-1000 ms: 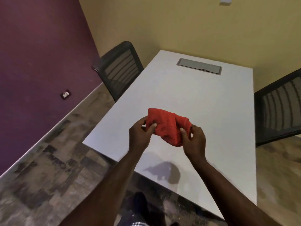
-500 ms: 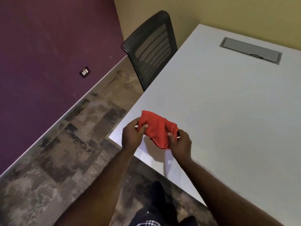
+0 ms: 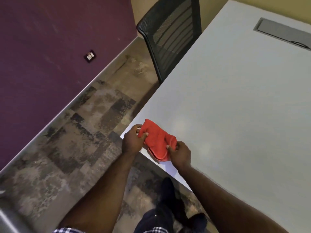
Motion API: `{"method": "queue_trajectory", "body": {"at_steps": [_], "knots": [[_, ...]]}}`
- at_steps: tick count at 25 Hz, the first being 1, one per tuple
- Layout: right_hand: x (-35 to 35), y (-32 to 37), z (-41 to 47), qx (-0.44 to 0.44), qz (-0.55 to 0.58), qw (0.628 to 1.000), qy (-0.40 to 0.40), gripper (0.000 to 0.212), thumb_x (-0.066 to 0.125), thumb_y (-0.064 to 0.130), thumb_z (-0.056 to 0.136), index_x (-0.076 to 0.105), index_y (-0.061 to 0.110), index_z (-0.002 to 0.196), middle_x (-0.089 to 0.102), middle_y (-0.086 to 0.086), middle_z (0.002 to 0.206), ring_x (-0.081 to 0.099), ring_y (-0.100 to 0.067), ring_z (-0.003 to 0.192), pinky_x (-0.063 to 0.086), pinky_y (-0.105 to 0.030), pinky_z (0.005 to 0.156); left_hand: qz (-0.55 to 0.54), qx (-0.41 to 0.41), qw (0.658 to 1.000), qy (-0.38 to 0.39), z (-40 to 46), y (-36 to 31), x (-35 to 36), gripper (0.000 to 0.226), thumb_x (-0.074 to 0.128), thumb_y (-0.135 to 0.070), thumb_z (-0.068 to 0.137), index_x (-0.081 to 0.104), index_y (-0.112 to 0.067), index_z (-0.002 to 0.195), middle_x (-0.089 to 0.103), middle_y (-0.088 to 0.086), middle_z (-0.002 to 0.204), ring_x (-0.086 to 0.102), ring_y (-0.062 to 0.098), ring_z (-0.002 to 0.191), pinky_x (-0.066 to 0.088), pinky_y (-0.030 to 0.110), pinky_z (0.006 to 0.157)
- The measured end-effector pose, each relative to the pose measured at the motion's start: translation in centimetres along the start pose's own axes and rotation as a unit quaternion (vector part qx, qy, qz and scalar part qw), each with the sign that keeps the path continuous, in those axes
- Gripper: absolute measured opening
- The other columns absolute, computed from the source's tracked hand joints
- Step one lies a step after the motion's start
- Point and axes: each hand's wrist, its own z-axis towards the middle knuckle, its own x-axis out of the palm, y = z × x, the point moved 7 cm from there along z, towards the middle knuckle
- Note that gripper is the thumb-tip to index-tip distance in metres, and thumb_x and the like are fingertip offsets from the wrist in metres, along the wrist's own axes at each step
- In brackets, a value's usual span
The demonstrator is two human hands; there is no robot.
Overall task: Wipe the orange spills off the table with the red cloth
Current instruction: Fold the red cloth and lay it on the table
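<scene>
A folded red cloth [image 3: 157,140] hangs just above the near left corner of the white table [image 3: 235,106]. My left hand [image 3: 133,140] pinches its left end between thumb and fingers. My right hand [image 3: 180,153] pinches its right end. The cloth sags between the two hands. I see no orange spill anywhere on the visible tabletop.
A black mesh chair [image 3: 171,32] stands at the table's left side. A grey cable hatch [image 3: 282,33] is set into the far part of the tabletop. A purple wall with a socket [image 3: 90,56] runs along the left, over patterned carpet. My legs show below the table edge.
The view has swung down and left, so the table now fills the right side. Both hands kept hold of the cloth and brought it back toward the table's near left corner.
</scene>
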Motion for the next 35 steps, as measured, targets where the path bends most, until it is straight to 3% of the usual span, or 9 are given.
{"method": "queue_trajectory", "body": {"at_steps": [3,8,11,15,19,22,26,29,35], "knots": [[0.8,-0.6,0.3,0.01,0.029,0.999,0.013,0.047,0.068,0.037,0.085,0.05,0.009,0.118,0.068,-0.014,0.11,0.064,-0.035,0.1,0.049,-0.037,0.083,0.013,-0.028,0.999,-0.012,0.5,1.4,0.1,0.032,0.078,-0.027,0.083,0.058,-0.013,0.104,0.071,0.007,0.102,0.067,0.029,0.094,0.055,0.038,0.083],[0.3,-0.8,0.0,-0.03,-0.038,0.999,0.001,0.077,0.068,0.05,0.08,0.034,0.014,0.14,0.053,-0.014,0.132,0.055,-0.036,0.117,0.046,-0.042,0.091,0.061,-0.006,0.998,-0.019,0.8,2.0,0.0,0.03,0.074,-0.033,0.086,0.063,-0.008,0.098,0.069,0.012,0.105,0.065,0.028,0.095,0.053,0.037,0.084],[-0.5,0.7,-0.5,-0.121,-0.213,0.969,-0.041,0.082,0.062,0.064,0.073,0.038,0.021,0.139,0.041,-0.012,0.139,0.044,-0.034,0.123,0.043,-0.05,0.096,0.06,-0.002,0.997,-0.041,1.1,1.7,-0.6,0.027,0.075,-0.033,0.086,0.062,-0.01,0.094,0.061,0.006,0.097,0.063,0.027,0.09,0.054,0.038,0.079],[0.6,2.7,-1.3,-0.306,-0.342,0.888,0.003,0.078,0.068,0.068,0.063,0.055,0.018,0.122,0.052,-0.01,0.13,0.049,-0.034,0.115,0.042,-0.045,0.09,-0.018,-0.029,0.999,-0.025,1.4,1.1,-0.8,0.03,0.072,-0.03,0.088,0.05,-0.02,0.106,0.061,0.002,0.084,0.066,0.024,0.081,0.056,0.036,0.072],[1.9,2.8,-1.5,-0.346,-0.402,0.846,0.048,0.058,0.076,0.043,0.067,0.061,0.018,0.117,0.06,-0.007,0.121,0.055,-0.033,0.111,0.045,-0.042,0.089,-0.056,0.02,0.997,0.043,1.8,0.2,-0.4,0.029,0.061,-0.012,0.094,0.06,-0.021,0.122,0.062,0.0,0.101,0.064,0.023,0.088,0.055,0.036,0.079],[1.1,3.4,-1.3,-0.367,-0.35,0.862,0.013,0.025,0.066,0.019,0.082,0.072,0.016,0.106,0.07,-0.008,0.109,0.063,-0.035,0.102,0.051,-0.042,0.085,-0.117,0.026,0.988,0.099,1.8,0.3,-0.1,0.036,0.051,0.005,0.092,0.07,-0.017,0.113,0.058,-0.001,0.118,0.063,0.02,0.097,0.054,0.023,0.083],[-0.5,3.8,-0.2,-0.366,-0.246,0.897,0.031,0.024,0.055,0.025,0.089,0.073,0.014,0.1,0.073,-0.007,0.101,0.065,-0.033,0.091,0.05,-0.039,0.08,-0.014,0.1,0.988,0.114,2.6,-0.7,-0.7,0.039,0.065,0.011,0.082,0.072,-0.006,0.116,0.057,0.002,0.119,0.061,0.01,0.097,0.049,0.011,0.086],[-2.1,3.9,1.0,-0.323,-0.133,0.937,0.022,0.033,0.046,0.036,0.092,0.068,0.012,0.095,0.071,-0.006,0.087,0.063,-0.028,0.079,0.046,-0.036,0.067,0.027,0.14,0.984,0.106,4.4,-2.3,-1.1,0.032,0.076,0.003,0.078,0.073,-0.004,0.109,0.061,0.007,0.113,0.062,0.016,0.084,0.053,0.024,0.083],[-4.3,1.9,5.6,-0.135,0.036,0.99,-0.025,0.017,0.057,0.029,0.094,0.067,0.015,0.093,0.067,0.003,0.08,0.06,-0.014,0.075,0.041,-0.022,0.064,0.045,0.154,0.981,0.105,8.5,-5.4,0.1,0.019,0.079,-0.024,0.083,0.071,-0.013,0.095,0.05,-0.005,0.101,0.052,0.007,0.07,0.043,0.011,0.064]]}}
